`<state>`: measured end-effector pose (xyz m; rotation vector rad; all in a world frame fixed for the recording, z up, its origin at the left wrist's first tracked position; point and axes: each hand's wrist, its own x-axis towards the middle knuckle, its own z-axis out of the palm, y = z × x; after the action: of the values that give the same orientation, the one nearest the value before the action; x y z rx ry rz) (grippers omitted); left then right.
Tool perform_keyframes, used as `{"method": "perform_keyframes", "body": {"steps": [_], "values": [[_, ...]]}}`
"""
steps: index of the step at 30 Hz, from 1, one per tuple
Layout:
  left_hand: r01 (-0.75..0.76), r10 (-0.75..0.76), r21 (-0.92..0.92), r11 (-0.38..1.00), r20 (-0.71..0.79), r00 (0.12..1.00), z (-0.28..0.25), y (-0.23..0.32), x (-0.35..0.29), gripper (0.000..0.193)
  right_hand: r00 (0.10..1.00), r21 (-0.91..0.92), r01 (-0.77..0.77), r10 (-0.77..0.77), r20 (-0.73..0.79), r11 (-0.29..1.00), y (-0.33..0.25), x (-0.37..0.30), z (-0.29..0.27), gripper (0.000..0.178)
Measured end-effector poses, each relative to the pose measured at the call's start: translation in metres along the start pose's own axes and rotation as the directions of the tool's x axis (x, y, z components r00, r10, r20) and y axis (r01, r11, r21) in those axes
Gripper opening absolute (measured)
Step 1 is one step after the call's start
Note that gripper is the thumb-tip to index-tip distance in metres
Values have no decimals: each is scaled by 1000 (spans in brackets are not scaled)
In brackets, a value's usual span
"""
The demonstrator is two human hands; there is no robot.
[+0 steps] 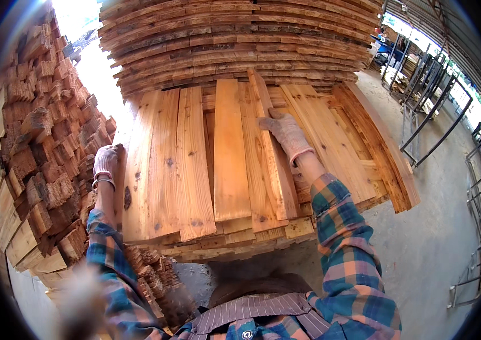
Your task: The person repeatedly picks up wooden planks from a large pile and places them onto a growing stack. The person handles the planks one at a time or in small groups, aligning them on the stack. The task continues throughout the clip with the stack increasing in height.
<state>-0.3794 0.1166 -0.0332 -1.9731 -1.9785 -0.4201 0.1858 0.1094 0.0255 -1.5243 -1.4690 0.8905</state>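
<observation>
Both my hands wear pale knitted work gloves. My left hand is closed at the outer edge of the leftmost wooden board on the stack; part of its fingers is hidden. My right hand grips a narrow wooden board that stands tilted on its long edge, its thumb on the left face. Between the hands, several planed boards lie side by side, pointing away from me, among them a smooth orange one. Right of my right hand lie more boards and a dark-edged plank tilted at the side.
A tall stack of rough boards rises behind the layer. At left stands a big pile of timber with jagged ends. Grey concrete floor runs along the right, with black metal frames further off.
</observation>
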Motion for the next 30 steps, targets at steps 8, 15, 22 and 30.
{"method": "perform_keyframes", "body": {"steps": [8, 15, 22, 30], "values": [[214, -209, -62, 975, 79, 975, -5, 10, 5, 18, 992, 12, 18, -20, 124, 1000, -20, 11, 8, 57], [224, -217, -155, 962, 59, 974, -14, -17, -9, 25, 996, -584, 89, -72, 52, 807, -4, 10, -23, 71], [285, -270, -97, 954, 145, 952, -24, 44, 0, 24, 995, -241, 99, -94, 36, 965, 43, 19, -20, 54], [307, -301, -230, 924, 60, 952, -27, 30, 1, 31, 980, -296, 199, -189, 62, 934, 32, 31, -18, 36]]}}
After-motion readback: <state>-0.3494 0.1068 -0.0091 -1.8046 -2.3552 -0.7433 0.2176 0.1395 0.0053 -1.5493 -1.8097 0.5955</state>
